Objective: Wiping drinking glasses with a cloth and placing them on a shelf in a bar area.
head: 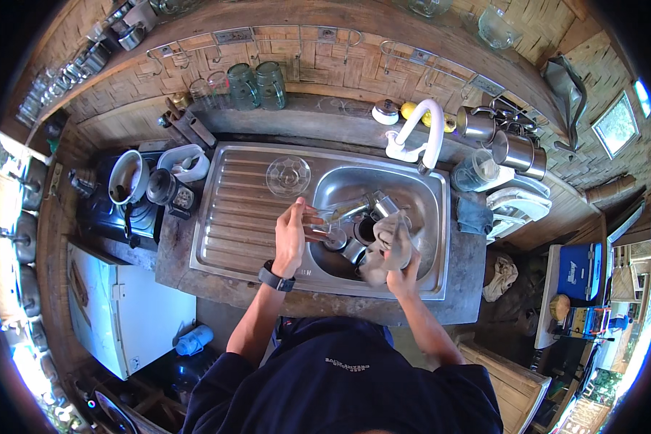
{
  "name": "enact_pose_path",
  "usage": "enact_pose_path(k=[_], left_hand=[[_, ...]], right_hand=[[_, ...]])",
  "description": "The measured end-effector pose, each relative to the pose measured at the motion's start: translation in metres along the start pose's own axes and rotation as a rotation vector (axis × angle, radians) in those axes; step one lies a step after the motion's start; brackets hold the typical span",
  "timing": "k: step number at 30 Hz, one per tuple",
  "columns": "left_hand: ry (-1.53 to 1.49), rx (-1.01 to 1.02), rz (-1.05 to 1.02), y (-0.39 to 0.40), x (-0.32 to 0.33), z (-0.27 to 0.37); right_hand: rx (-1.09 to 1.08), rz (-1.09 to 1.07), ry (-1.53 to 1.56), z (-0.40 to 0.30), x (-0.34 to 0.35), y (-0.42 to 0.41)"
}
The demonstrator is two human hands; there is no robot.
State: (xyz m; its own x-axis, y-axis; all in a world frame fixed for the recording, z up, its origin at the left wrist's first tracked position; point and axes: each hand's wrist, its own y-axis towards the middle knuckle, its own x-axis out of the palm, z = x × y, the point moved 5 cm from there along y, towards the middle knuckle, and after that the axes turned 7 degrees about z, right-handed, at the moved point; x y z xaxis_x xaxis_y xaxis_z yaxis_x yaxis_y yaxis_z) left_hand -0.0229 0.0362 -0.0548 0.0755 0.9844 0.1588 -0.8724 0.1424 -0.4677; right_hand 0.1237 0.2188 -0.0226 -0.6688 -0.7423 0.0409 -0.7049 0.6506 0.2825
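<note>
My left hand, with a dark band at its wrist, holds one end of a clear glass, tilted over the left part of the sink basin. In my right hand is a bunched grey cloth, slightly blurred, above the basin's front right. Below the hands, a metal cup, another metal cup and a small clear glass lie in the basin. The cloth hides part of what is there. A patterned clear glass dish rests on the ribbed drainboard.
A white faucet arches over the basin's back. Glass mugs line the back ledge. Metal mugs and a glass jar stand at right. A pan sits on the stove at left, near a French press.
</note>
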Motion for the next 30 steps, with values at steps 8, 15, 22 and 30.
enact_pose_path(k=[8,15,22,30], left_hand=[[0.099,0.555,0.115,-0.048,0.031,0.019],[0.362,1.111,0.102,-0.060,0.026,0.026],[0.047,0.685,-0.183,-0.048,0.028,0.024],[0.171,0.496,-0.202,-0.051,0.025,0.014]], right_hand=[[-0.202,-0.207,-0.119,0.014,0.044,-0.031],[0.326,0.038,0.114,0.004,0.056,-0.027],[0.183,0.072,-0.159,0.008,0.045,-0.015],[-0.055,-0.088,-0.144,-0.005,0.044,-0.022]])
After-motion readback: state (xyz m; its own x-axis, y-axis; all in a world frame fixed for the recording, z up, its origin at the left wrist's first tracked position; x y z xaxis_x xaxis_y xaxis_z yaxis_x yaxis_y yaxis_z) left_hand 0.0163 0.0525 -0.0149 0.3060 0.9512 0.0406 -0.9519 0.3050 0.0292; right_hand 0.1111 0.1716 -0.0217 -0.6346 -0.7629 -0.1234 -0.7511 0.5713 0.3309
